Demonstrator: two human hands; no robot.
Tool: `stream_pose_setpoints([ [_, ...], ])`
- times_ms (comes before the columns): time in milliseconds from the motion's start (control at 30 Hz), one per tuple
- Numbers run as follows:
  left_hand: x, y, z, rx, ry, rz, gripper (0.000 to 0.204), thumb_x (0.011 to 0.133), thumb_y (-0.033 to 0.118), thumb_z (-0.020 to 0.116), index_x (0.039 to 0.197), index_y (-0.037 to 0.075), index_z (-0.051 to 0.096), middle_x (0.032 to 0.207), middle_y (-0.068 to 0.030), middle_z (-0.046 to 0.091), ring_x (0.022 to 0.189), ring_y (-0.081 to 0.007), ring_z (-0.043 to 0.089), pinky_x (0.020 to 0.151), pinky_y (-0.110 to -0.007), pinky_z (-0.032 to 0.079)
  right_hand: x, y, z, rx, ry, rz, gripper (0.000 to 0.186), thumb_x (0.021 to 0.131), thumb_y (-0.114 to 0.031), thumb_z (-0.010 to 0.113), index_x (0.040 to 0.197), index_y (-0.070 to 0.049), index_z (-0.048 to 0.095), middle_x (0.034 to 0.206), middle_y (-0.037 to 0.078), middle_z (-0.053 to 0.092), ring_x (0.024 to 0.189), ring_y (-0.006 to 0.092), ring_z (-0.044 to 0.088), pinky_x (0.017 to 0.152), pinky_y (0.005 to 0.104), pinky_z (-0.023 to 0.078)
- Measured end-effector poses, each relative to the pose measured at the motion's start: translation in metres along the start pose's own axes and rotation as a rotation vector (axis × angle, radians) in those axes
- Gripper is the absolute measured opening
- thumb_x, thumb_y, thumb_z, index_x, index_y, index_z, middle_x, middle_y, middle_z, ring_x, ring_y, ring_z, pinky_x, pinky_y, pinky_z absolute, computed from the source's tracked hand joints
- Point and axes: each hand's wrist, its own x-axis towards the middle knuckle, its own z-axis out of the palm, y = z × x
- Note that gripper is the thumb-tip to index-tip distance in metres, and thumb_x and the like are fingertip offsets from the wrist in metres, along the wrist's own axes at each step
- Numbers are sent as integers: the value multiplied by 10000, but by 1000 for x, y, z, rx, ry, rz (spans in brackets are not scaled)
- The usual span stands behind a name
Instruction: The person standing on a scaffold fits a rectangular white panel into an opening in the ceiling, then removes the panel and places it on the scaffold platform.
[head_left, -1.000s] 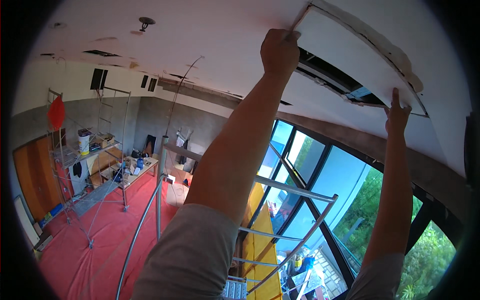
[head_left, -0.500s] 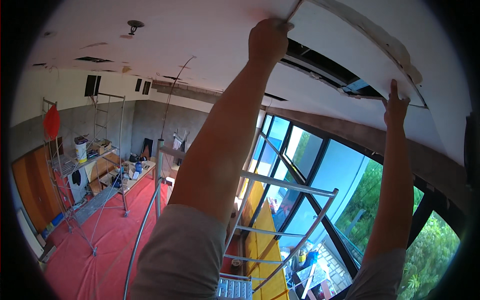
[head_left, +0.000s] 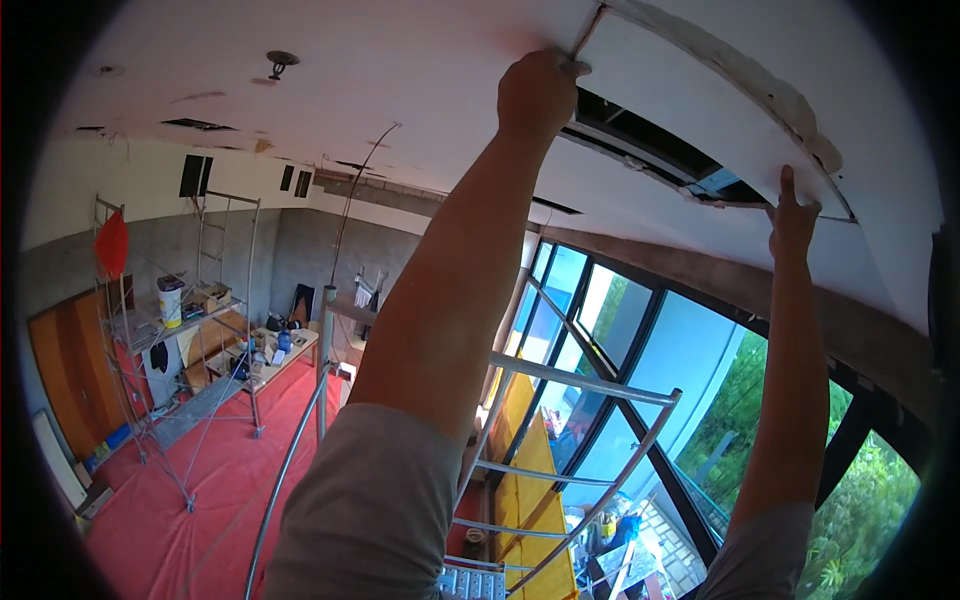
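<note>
Overhead, a white ceiling board (head_left: 690, 95) sits in the ceiling beside a long dark opening (head_left: 650, 138). My left hand (head_left: 538, 92) grips the board's left end at the corner of the opening, its fingers curled and partly hidden over the edge. At the board's right end, my right hand (head_left: 793, 222) holds its near edge, one digit pressed flat against the white underside and the others bent at the edge. Both arms are raised. A thin gap and rough patched filler (head_left: 780, 100) run along the board's far side.
A metal scaffold frame (head_left: 590, 380) with rungs stands just below me. Another scaffold (head_left: 205, 310) carries a white bucket (head_left: 170, 300) at the left. Red sheeting (head_left: 230, 440) covers the floor. Black-framed windows (head_left: 640, 330) line the right; a sprinkler head (head_left: 282, 62) hangs from the ceiling.
The view has tilted slightly, so the room sits a little lower and further right. Both hands keep their hold on the board, which shows no clear shift.
</note>
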Motion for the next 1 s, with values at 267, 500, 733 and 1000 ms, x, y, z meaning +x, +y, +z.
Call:
stream_pose_setpoints([
  [267,-16,2,12,-122,96,-49,308,906,337,694,1011,48,718,1030,-196,689,978,-360,659,861,-443,510,-1,3,2,0,48,-35,1226,738,-471,892,1519,91,132,1448,242,400,1299,361,497,1027,511,499],
  [500,-14,29,47,-141,125,-127,476,871,417,731,1109,11,661,1096,-206,661,1048,-384,628,930,-475,487,86,56,-52,-315,125,-334,1241,729,-565,864,1514,105,175,1423,259,469,1289,350,499,1046,410,442],
  [733,-18,0,22,39,167,-143,627,840,533,742,1173,8,655,1157,-188,697,1094,-355,659,968,-427,496,-5,17,11,-47,98,-86,1357,712,-471,899,1543,125,8,1503,307,380,1399,402,394,1173,388,316],
  [1000,-21,20,27,-25,143,-155,614,837,523,755,1145,0,663,1141,-168,714,1056,-324,684,948,-391,512,-18,-13,-11,-8,191,-132,1330,660,-363,948,1533,113,65,1458,278,401,1354,361,426,1121,399,387],
])
